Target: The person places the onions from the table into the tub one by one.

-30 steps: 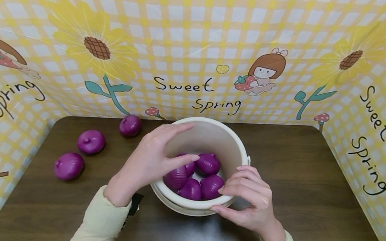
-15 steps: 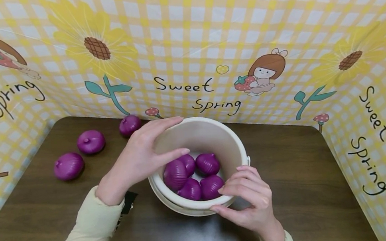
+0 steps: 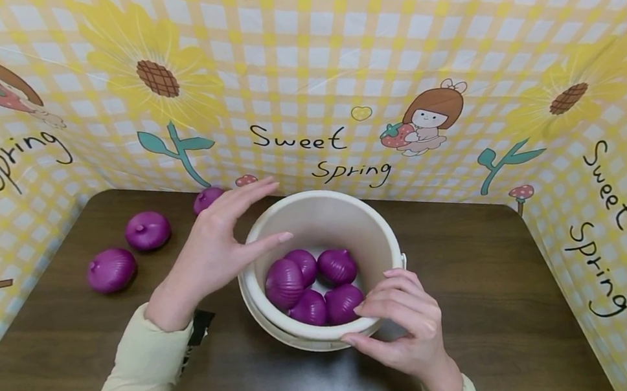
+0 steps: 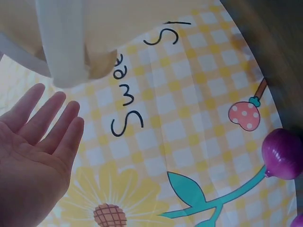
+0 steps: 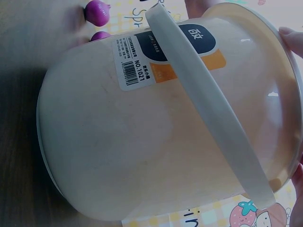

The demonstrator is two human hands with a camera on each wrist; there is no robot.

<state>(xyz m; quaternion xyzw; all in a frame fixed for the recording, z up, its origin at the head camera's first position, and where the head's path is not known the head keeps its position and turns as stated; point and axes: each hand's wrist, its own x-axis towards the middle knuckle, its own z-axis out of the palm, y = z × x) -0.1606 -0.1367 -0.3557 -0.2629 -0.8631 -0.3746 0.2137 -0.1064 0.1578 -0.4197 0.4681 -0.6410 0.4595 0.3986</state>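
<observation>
A cream bucket (image 3: 386, 226) stands on the table with several purple onions (image 3: 284, 284) inside. My right hand (image 3: 408, 321) grips the bucket's near right rim, thumb outside and fingers over the edge. My left hand (image 3: 209, 251) is at the left rim with fingers extended and thumb spread, holding nothing; its thumb tip reaches over the opening. In the left wrist view, the fingers of the left hand (image 4: 40, 151) are straight, apart from the bucket (image 4: 61, 42). The right wrist view shows the bucket's handle (image 5: 203, 104) hanging down against its labelled wall.
Left of the bucket, three onions lie on the dark wooden table (image 3: 480, 305): one onion (image 3: 111, 270) nearest, another onion (image 3: 147, 230) behind it, and a third onion (image 3: 206, 199) partly hidden by the left hand. A yellow checked cloth (image 3: 297, 60) surrounds the table's back and sides.
My left hand has drawn back leftward from over the bucket's opening to its left rim, uncovering more of the onions inside. The right hand and the bucket have stayed put.
</observation>
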